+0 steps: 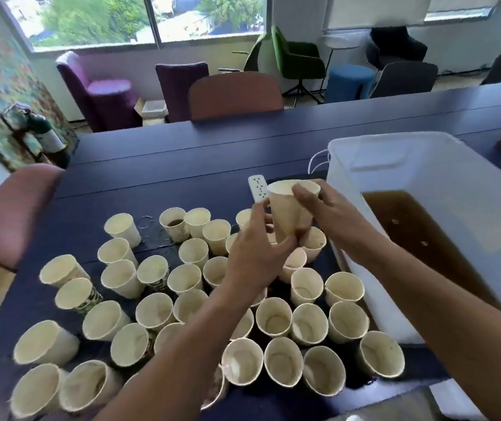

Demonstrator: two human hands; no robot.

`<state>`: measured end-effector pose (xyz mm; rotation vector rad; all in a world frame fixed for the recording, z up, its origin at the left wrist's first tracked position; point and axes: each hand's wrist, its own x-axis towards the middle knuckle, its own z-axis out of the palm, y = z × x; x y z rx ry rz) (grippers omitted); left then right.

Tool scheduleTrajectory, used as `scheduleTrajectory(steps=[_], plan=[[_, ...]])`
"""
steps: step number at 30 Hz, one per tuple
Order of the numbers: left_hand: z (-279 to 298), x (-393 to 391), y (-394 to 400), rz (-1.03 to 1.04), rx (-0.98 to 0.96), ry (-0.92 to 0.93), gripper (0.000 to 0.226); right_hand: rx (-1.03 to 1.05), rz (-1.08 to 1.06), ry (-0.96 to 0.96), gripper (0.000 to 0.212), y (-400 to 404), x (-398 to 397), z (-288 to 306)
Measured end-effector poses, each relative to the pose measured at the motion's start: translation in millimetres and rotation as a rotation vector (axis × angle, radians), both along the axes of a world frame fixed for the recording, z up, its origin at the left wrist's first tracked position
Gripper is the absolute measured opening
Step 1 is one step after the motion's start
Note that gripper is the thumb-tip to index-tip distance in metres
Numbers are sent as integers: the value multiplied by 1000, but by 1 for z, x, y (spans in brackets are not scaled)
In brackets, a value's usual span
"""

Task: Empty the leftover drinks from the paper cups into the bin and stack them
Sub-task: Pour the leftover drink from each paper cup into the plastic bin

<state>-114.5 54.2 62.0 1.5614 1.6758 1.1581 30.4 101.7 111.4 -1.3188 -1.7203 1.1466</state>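
Upright cream paper cups (179, 302) beside white bin (419, 165) of brown liquid (419, 238).

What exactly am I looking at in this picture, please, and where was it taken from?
There is no machine here: a person wears one wide-angle camera on the head, looking forward and down at their own bare hands. That is why the arms reach in from the bottom edge.

The left hand grips the lower part of a paper cup, and the right hand holds the same cup near its rim, above the others.

On the dark table stand many open paper cups, crowded together. To the right is a white bin with brown liquid in it. A white power strip lies behind the held cup. Chairs and windows fill the background.
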Motion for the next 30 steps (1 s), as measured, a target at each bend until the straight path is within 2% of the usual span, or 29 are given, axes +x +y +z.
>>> scheduleTrajectory(steps=[2, 6, 13, 17, 22, 30], plan=[[-6, -22, -7, 61, -12, 22, 70, -8, -5, -12, 28, 4, -18, -1], [-17, -64, -20, 195, -6, 58, 63, 80, 22, -111, 18, 18, -60, -11], [-33, -139, -42, 392, -78, 100, 65, 160, 128, -182, 16, 41, -154, -34], [-44, -182, -60, 481, -156, 117, 50, 212, 162, -202, 16, 56, -209, -49], [-60, -219, -79, 543, -260, 275, 38, 259, 167, -301, 17, 70, -262, -76], [-74, -236, -80, 465, -588, 561, 50, 188, 155, -542, 17, 79, -298, -121]])
